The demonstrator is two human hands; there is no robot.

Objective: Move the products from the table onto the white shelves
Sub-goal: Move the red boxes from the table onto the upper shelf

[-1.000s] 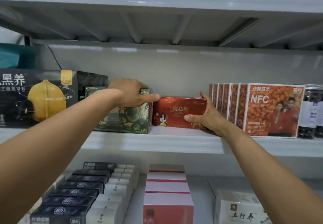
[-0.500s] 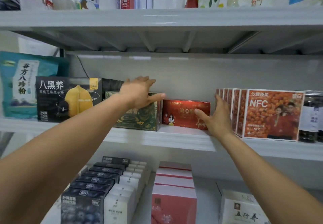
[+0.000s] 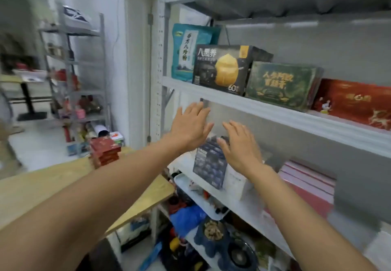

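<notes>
Hands first: the left hand [image 3: 190,129] and right hand [image 3: 241,150] are both up in the air in front of the white shelves [image 3: 275,112]. Fingers are straight and spread, backs toward the camera, and there's nothing in either one. They're close to each other but not touching, with the left a bit higher, just under the front lip of the middle shelf board.

The stuff to be moved: a stack of red boxes [image 3: 104,151] sits on the far end of the wooden tabletop [image 3: 38,184], off to the left and well apart from both hands.

On the shelf board above the hands there's a row standing side by side. From the left it goes teal pouch [image 3: 187,53], black box [image 3: 224,67] with a big yellow shape on the front, green box [image 3: 281,84], then a red box [image 3: 355,103] that runs off the right edge.

One board down, right behind the hands, are some dark blue boxes [image 3: 208,169] with a white box [image 3: 237,179] next to them and flat pink boxes [image 3: 306,186] further right. The bottom level is a jumble, with a blue bag [image 3: 186,215] in there among things too blurry to call.

A grey rack [image 3: 80,70] full of small items stands against the wall in the back left. The whole shot is pretty smeared, so I can't read the small print on anything.
</notes>
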